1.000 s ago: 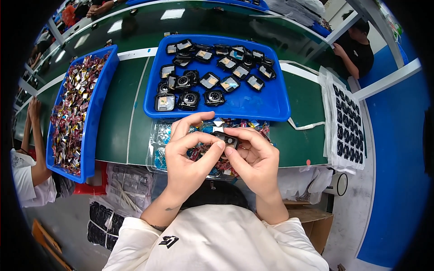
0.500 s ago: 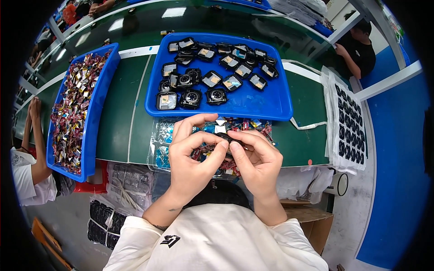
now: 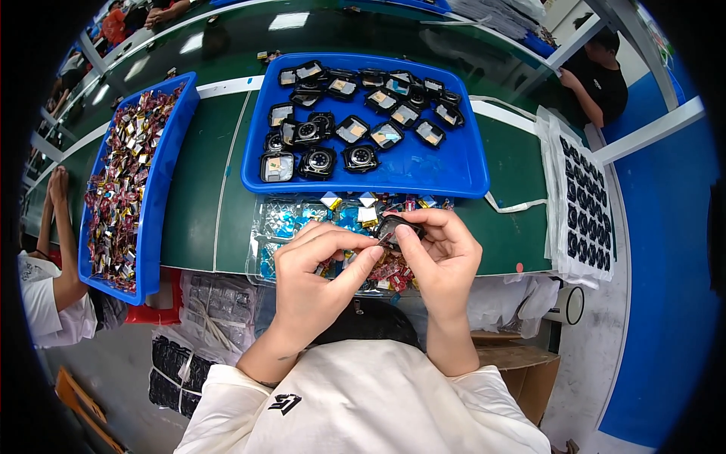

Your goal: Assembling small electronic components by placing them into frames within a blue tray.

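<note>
Fingertips of both hands meet over the near edge of the green bench: the right hand pinches a small black watch-case module narrowly between thumb and fingers, while the left hand presses thumb and forefinger against its side, seemingly on a tiny part too small to make out. Since the piece is held in the air above a clear tray of small foil-and-blue parts, a slip would likely drop it among them, where it could be hard to find. An elbow pushed forward could also nudge the blue tray of finished-looking modules.
</note>
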`<action>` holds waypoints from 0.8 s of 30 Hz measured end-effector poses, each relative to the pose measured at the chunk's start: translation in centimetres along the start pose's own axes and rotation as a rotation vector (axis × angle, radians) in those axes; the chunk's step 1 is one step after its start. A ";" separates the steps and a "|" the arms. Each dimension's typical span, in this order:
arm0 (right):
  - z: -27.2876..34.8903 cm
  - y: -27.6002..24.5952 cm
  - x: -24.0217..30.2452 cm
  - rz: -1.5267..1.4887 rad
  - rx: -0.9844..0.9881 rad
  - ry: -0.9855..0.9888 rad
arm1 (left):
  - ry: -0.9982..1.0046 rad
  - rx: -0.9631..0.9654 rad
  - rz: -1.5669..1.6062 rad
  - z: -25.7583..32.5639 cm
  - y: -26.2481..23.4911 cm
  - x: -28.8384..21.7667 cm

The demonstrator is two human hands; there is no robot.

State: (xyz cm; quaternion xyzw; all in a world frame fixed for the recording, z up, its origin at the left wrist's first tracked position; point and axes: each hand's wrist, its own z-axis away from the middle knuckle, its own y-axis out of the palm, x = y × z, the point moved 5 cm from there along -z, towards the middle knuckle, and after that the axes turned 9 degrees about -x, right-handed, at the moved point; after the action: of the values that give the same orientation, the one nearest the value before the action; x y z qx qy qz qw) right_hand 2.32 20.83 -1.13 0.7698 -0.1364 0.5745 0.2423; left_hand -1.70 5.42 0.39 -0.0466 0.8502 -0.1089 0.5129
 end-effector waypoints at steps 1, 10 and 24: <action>0.0 -0.1 0.0 0.001 -0.002 0.000 | -0.146 0.046 0.117 0.2 0.2 0.6; 0.3 0.1 0.3 -0.020 0.050 0.011 | -0.483 0.092 0.589 0.9 1.0 1.9; 0.9 0.4 0.2 -0.022 0.119 0.070 | -0.444 -0.050 0.472 0.8 0.9 1.8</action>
State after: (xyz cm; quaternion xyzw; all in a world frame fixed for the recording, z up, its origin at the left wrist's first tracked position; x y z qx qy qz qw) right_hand 2.88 20.02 -1.07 0.7638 -0.0851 0.6054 0.2071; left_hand -1.85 5.83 -1.69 0.1163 0.7074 0.0467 0.6956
